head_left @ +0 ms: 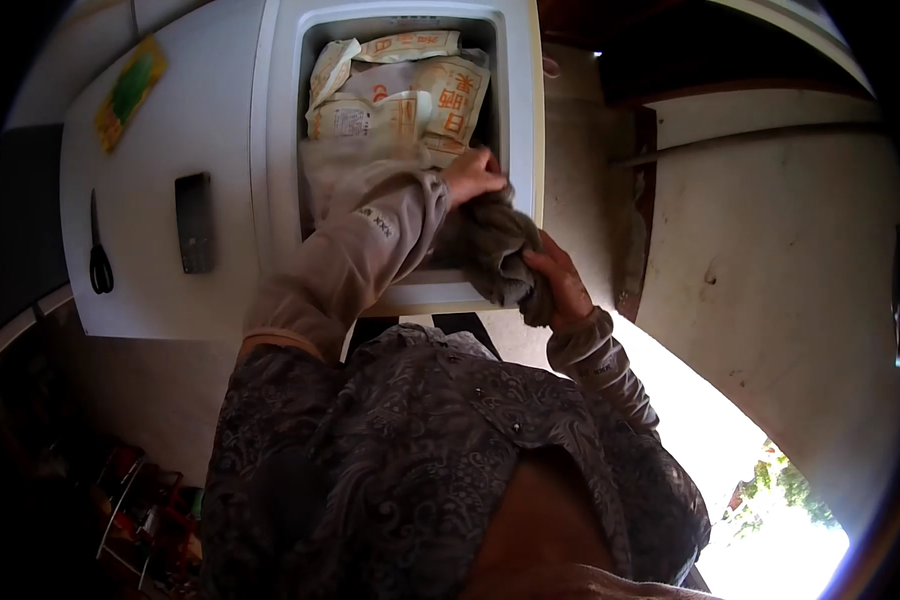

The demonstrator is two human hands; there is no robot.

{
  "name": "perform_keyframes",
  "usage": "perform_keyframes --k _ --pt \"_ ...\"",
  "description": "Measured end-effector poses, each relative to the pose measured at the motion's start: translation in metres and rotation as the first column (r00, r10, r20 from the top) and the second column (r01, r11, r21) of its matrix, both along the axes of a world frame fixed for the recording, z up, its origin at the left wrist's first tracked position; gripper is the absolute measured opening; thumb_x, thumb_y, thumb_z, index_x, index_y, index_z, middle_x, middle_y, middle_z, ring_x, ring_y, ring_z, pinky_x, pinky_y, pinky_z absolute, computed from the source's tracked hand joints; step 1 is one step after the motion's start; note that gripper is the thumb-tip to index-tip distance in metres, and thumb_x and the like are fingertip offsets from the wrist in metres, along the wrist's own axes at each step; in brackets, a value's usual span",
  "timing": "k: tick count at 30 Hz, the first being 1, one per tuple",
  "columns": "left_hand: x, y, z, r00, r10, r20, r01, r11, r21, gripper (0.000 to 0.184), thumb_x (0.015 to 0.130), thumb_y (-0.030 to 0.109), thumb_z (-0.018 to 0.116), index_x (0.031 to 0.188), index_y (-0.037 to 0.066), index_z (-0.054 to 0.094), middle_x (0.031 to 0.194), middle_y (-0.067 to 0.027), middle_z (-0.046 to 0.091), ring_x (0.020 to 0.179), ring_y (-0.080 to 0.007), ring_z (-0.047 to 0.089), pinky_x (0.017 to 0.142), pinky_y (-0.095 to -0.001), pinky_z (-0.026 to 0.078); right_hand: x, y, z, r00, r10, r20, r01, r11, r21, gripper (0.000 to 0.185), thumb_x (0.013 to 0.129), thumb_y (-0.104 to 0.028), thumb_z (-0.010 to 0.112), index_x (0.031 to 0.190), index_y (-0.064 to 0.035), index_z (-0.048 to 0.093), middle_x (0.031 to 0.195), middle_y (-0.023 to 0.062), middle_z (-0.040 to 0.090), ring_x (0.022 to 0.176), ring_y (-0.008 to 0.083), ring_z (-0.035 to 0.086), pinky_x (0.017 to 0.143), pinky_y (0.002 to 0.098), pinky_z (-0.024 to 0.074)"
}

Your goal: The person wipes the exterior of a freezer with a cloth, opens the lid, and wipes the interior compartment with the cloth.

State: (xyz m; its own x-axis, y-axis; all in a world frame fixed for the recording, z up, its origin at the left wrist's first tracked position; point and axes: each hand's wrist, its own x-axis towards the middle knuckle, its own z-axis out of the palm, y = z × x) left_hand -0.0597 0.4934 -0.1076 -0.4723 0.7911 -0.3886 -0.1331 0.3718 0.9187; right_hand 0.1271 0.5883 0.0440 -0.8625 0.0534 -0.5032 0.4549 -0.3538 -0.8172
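Observation:
A crumpled grey-brown cloth [510,245] hangs over the front right rim of an open chest freezer [518,90]. My left hand [474,177] is closed on the cloth's upper end, above the freezer's opening. Lower down and to the right, my right hand [562,280] grips the other side of the cloth, its fingers partly hidden by the folds. Inside the freezer lie several pale packages [454,98] with orange print, just beyond my left hand. My left forearm covers part of the freezer's near left side.
On the white surface to the left are black-handled scissors [100,270], a dark phone-like object [195,222] and a yellow-and-green packet [130,90]. A pale panel [770,220] stands on the right. Bright daylight comes in at lower right. Blurred items with red parts sit at lower left.

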Motion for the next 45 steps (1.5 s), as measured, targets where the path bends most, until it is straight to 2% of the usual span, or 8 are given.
perform_keyframes --k 3,8,11,19,26,30,33,45 --pt "0.011 -0.027 0.047 0.929 -0.283 -0.237 0.259 0.958 -0.125 0.028 0.074 0.021 0.068 0.094 0.003 0.062 0.084 -0.0045 0.060 0.079 -0.0166 0.057 0.070 -0.0275 0.045 0.021 -0.006 0.018 0.983 0.014 0.184 0.015 0.988 -0.154 0.046 0.091 -0.012 0.054 0.133 -0.0012 0.040 0.117 0.0081 0.057 0.104 0.0158 0.056 0.090 0.0285 0.0460" --pt "-0.040 -0.010 0.060 0.875 0.382 0.296 -0.425 0.900 0.095 0.017 0.079 0.010 0.062 0.094 0.002 0.062 0.083 -0.0029 0.059 0.077 -0.0143 0.056 0.069 -0.0254 0.044 0.005 -0.010 0.032 0.998 -0.016 -0.056 0.028 0.973 0.227 0.050 0.088 -0.011 0.058 0.133 0.0009 0.040 0.118 0.0085 0.056 0.107 0.0161 0.053 0.092 0.0290 0.0430" --pt "-0.061 0.026 0.017 0.856 0.514 -0.049 -0.488 0.836 0.251 0.019 0.077 0.010 0.064 0.093 0.001 0.061 0.083 -0.0035 0.059 0.074 -0.0143 0.056 0.068 -0.0269 0.045 -0.015 0.002 0.003 0.970 0.021 -0.243 0.108 0.858 0.502 0.053 0.086 -0.011 0.062 0.133 0.0018 0.042 0.119 0.0084 0.057 0.108 0.0161 0.054 0.094 0.0278 0.0421" --pt "-0.058 0.044 0.015 0.804 0.484 -0.345 -0.439 0.875 0.203 0.024 0.073 0.014 0.068 0.090 0.001 0.056 0.082 -0.0094 0.061 0.078 -0.0187 0.059 0.072 -0.0308 0.047 -0.031 0.001 -0.002 0.960 -0.204 -0.191 0.216 0.975 0.047 0.051 0.086 -0.012 0.062 0.132 0.0022 0.043 0.118 0.0088 0.058 0.108 0.0167 0.054 0.094 0.0279 0.0424" --pt "-0.066 0.050 0.021 0.784 0.456 -0.421 -0.344 0.884 0.316 0.023 0.074 0.014 0.065 0.089 0.001 0.054 0.075 -0.0100 0.059 0.076 -0.0204 0.058 0.071 -0.0327 0.045 -0.044 0.019 -0.011 0.993 -0.115 0.036 0.103 0.967 0.234 0.044 0.087 -0.014 0.062 0.125 0.0038 0.048 0.111 0.0094 0.061 0.102 0.0151 0.056 0.089 0.0270 0.0452" --pt "-0.049 0.005 0.047 0.835 0.120 0.537 -0.189 0.979 0.075 0.016 0.077 0.018 0.063 0.089 0.008 0.058 0.085 -0.0010 0.058 0.079 -0.0138 0.055 0.069 -0.0311 0.045 -0.017 0.029 -0.026 0.995 0.089 0.049 -0.099 0.963 0.249 0.039 0.088 -0.016 0.061 0.120 0.0042 0.052 0.107 0.0079 0.063 0.097 0.0129 0.057 0.085 0.0262 0.0465" --pt "-0.070 0.015 0.055 0.652 0.393 0.649 -0.461 0.885 -0.072 0.017 0.081 0.023 0.064 0.090 0.009 0.059 0.086 -0.0019 0.059 0.080 -0.0149 0.055 0.069 -0.0313 0.046 -0.014 0.029 -0.038 0.997 0.055 0.054 -0.068 0.955 0.289 0.040 0.088 -0.016 0.062 0.119 0.0054 0.052 0.107 0.0086 0.063 0.097 0.0123 0.057 0.085 0.0264 0.0465" --pt "-0.099 0.040 0.020 0.816 0.246 0.523 -0.309 0.951 0.035 0.018 0.082 0.021 0.067 0.093 0.012 0.056 0.090 -0.0014 0.060 0.081 -0.0148 0.057 0.069 -0.0319 0.049 -0.021 0.027 -0.039 0.999 0.014 0.043 -0.026 0.951 0.309 0.041 0.086 -0.015 0.063 0.120 0.0059 0.051 0.105 0.0094 0.064 0.096 0.0128 0.058 0.085 0.0265 0.0470"
